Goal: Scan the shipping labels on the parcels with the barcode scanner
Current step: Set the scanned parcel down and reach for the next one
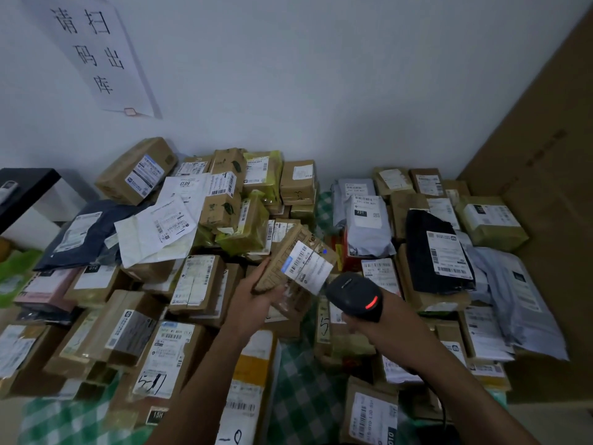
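White wall [321, 91] backs the green-checked worktop cloth [298, 374], heaped with labelled parcels [195, 284] right up to the wall and a tall cardboard panel [545, 187] at right. Only a narrow strip of cloth shows between heaps. The left hand [253, 303] grips a small cardboard parcel [288, 252], raised and tilted, its shipping label [306, 266] facing the black barcode scanner [354, 295] clasped in the right hand [369, 326].

Matt cardboard parcel [298, 261] with smooth paper label [306, 268]; matt black plastic scanner [354, 295].
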The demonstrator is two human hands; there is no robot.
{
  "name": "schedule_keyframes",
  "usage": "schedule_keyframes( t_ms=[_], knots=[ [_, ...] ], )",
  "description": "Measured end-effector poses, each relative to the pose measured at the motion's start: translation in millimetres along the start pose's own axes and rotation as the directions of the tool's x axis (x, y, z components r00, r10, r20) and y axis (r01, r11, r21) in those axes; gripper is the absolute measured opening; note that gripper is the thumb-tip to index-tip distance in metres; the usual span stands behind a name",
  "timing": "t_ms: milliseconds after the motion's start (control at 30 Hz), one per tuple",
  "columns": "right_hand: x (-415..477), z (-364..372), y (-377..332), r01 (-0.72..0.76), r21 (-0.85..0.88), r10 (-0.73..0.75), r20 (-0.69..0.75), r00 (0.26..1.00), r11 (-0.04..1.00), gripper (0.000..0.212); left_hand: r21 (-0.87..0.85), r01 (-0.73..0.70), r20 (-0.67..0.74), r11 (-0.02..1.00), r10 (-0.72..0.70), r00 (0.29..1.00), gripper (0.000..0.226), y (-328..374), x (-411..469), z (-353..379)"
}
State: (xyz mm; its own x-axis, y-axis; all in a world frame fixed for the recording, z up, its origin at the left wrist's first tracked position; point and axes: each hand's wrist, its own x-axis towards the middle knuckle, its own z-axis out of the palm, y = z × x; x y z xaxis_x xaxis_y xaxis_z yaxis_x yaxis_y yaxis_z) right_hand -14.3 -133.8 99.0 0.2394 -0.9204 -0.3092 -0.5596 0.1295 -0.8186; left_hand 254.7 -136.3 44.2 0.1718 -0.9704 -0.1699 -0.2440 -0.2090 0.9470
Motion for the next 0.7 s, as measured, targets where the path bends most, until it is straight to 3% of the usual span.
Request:
schedule_keyframes(
  t_ms=[67, 167, 367, 467, 567, 633, 700],
  knots=[
    [-2.4, -10.4, 3.4, -0.012, 0.076, 0.016, -0.061, 0.998, 0.997, 0.025, -0.221, 0.118, 0.026, 0.968, -0.115, 0.993, 0.051, 15.7, -11.6, 22.1],
    [-6.9, -26.1, 10.0, -0.026, 0.149, 0.043, -0.114, 0.993, 0.988, 0.022, -0.372, 0.265, 0.126, 0.890, -0.234, 0.964, 0.045, 22.7, -18.0, 64.8],
    [-14.7, -42.3, 25.8, -0.066, 0.149, 0.093, -0.185, 0.978, 0.987, 0.018, -0.482, 0.374, 0.196, 0.793, -0.318, 0.928, 0.039, 21.8, -30.3, 138.8],
    [-17.2, -41.8, 30.3, -0.083, 0.145, 0.111, -0.193, 0.975, 0.986, 0.021, -0.410, 0.319, 0.175, 0.855, -0.269, 0.947, 0.047, 18.4, -31.9, 157.8],
    [-16.8, -36.3, 32.6, -0.101, 0.163, 0.128, -0.164, 0.978, 0.981, 0.027, -0.268, 0.265, 0.161, 0.926, -0.228, 0.960, 0.040, 9.6, -30.4, 166.7],
    [-16.5, -32.1, 31.4, -0.100, 0.182, 0.128, -0.146, 0.981, 0.978, 0.024, -0.093, 0.208, 0.137, 0.974, -0.195, 0.971, 0.042, 5.2, -32.0, 168.3],
    [-16.4, -26.0, 30.0, -0.095, 0.186, 0.118, -0.118, 0.986, 0.978, 0.017, 0.141, 0.155, 0.095, 0.978, -0.170, 0.981, 0.058, -1.7, -31.4, 167.1]
  ],
)
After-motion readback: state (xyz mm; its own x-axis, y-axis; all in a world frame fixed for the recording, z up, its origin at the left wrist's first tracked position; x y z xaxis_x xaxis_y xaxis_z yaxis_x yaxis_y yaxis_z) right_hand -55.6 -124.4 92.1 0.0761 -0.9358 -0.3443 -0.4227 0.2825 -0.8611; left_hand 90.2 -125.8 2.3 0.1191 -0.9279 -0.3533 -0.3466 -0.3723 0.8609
